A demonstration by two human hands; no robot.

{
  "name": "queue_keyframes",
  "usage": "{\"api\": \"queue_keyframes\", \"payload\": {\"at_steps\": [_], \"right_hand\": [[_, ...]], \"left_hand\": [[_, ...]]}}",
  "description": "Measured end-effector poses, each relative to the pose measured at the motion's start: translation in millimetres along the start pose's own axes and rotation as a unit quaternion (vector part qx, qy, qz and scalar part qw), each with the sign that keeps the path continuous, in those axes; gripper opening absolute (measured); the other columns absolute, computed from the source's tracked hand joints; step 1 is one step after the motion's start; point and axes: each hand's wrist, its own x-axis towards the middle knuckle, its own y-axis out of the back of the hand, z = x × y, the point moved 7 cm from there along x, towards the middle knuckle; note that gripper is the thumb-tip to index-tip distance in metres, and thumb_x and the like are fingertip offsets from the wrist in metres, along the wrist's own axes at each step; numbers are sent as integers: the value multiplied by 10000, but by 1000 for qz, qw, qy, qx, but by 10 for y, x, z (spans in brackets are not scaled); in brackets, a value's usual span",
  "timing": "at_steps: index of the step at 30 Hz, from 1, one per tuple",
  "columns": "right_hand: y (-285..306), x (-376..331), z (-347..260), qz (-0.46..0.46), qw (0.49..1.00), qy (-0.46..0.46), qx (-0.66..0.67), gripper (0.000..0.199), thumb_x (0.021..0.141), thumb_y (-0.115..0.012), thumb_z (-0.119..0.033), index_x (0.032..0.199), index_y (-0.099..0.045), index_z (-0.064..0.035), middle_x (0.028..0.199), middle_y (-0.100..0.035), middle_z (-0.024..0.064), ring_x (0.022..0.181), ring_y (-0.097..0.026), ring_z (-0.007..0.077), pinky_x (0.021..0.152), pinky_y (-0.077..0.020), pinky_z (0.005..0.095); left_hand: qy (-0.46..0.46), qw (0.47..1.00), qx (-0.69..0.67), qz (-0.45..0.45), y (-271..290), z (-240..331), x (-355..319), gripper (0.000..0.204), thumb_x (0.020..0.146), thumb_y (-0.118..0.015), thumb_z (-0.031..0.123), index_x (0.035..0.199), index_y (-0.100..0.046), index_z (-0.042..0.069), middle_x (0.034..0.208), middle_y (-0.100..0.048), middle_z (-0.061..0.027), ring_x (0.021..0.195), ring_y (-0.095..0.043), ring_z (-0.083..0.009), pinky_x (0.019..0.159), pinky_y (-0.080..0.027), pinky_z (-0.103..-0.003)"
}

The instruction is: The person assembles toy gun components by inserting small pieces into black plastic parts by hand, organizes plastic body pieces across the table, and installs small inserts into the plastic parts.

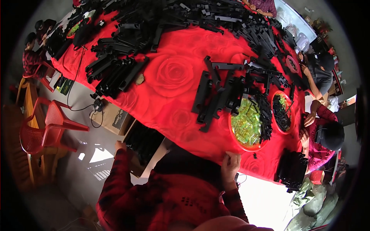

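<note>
The black strips (144,142) lie packed in an open cardboard box (152,163), below the near edge of the counter (175,111). At the box's far left corner is the left hand (120,145); its fingertips are hidden, so I cannot tell whether it grips the wall or a strip. A hard tug there could tip or tear the box and jumble the strips. The right hand (231,163) is loosely curled beside the counter's edge, with nothing visible in it, though its palm is hidden.

Just beyond, 1 red bowl (246,149) of yellow-green pieces (244,123) sits near that edge; a careless elbow or a dragged cloth might spill it. A 2nd bowl (283,133) stands to its right. Long black parts (219,92) lie crisscrossed behind, so pulling 1 out could slide the others. At the right corner, a black stack (291,169) juts over the edge and could topple if bumped. On the left, a loose cable (82,109) near the red chair (58,119) could snag a foot.
</note>
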Motion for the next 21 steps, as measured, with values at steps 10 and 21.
{"api": "queue_keyframes", "payload": {"at_steps": [10,21], "right_hand": [[106,81,-30,-9,1000,-18,-11,170,805,-639,13,936,-653,-94,832,-610,102,756,-578,303,699,-425,408],[266,324,-206,-150,986,-50,53,147,828,-615,33,958,-636,-33,837,-586,127,741,-568,309,649,-448,414]], "left_hand": [[-237,888,-310,243,2358,2274,-1271,241,890,-597,85,1120,-633,22,998,-555,-109,926,-554,-237,815,-468,-342],[-610,728,-314,-13,1881,6240,-1492,321,801,-619,-29,1115,-610,38,1036,-574,-152,992,-555,-333,827,-482,-374]]}}
